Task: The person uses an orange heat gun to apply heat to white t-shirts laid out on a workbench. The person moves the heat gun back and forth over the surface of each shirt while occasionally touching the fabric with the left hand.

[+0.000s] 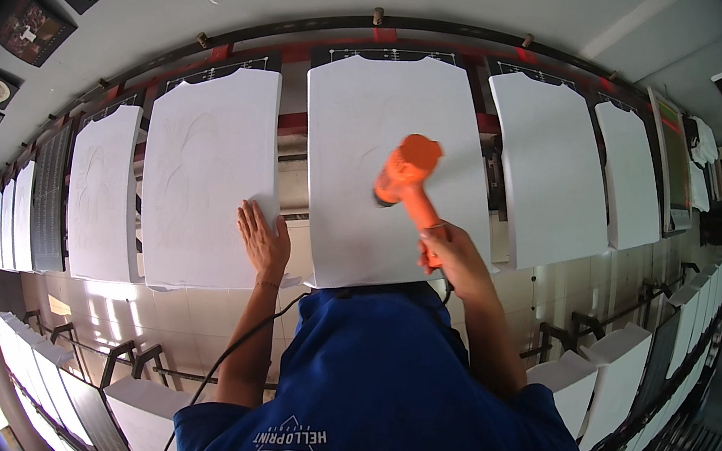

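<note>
Your right hand [458, 260] curls round the orange, pistol-shaped plastic heat gun [411, 170], seemingly to aim it over the wide white cloth panel [360, 230]. Your left hand [263, 242], fingers slightly spread, lies at the edge of the neighbouring white cloth panel [209, 175], perhaps for support.

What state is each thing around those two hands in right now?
Middle white cloth: spread out, faintly creased.
Left white cloth: spread out, lightly wrinkled.
Right white cloth: spread out, looks smooth.
Orange gun-shaped tool: held over the middle white cloth; running or not, I can't tell.
Right hand: closed around the tool's handle.
Left hand: open, at the left white cloth's edge.
Black cable: curved, slack.
</note>
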`<state>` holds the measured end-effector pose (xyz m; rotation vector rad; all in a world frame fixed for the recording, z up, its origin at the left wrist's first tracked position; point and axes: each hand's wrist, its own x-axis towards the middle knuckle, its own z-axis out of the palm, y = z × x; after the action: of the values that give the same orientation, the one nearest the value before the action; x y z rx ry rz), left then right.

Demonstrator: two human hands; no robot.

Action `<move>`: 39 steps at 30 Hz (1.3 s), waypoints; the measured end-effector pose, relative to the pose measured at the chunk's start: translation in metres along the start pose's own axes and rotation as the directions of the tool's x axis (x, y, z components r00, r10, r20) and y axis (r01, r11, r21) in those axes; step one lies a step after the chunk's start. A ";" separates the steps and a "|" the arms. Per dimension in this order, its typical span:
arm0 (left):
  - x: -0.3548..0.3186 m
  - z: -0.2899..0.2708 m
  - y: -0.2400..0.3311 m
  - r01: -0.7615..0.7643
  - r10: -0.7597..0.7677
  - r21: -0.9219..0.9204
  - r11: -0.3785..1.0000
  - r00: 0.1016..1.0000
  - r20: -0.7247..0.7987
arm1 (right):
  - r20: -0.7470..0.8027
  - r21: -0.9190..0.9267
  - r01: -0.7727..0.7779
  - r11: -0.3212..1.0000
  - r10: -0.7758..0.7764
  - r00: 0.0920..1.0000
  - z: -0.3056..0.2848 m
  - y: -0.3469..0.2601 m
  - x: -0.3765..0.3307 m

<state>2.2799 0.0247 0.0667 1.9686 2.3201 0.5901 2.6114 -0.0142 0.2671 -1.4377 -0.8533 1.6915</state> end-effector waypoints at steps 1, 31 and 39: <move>0.000 0.000 0.000 0.007 -0.007 -0.004 1.000 1.000 0.003 | 0.063 -0.001 -0.015 1.000 0.015 0.998 0.009 0.000 0.004; 0.001 -0.003 0.001 0.042 -0.042 -0.012 0.999 0.999 0.010 | 0.207 -0.302 -0.125 0.945 0.193 0.959 0.012 -0.018 -0.015; 0.003 -0.002 0.004 0.038 -0.038 -0.004 0.999 0.999 0.005 | 0.057 -0.193 -0.015 0.981 0.027 0.998 0.001 -0.011 0.002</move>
<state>2.2825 0.0272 0.0701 1.9168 2.3457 0.5865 2.6118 -0.0075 0.2755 -1.5350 -1.0624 1.7122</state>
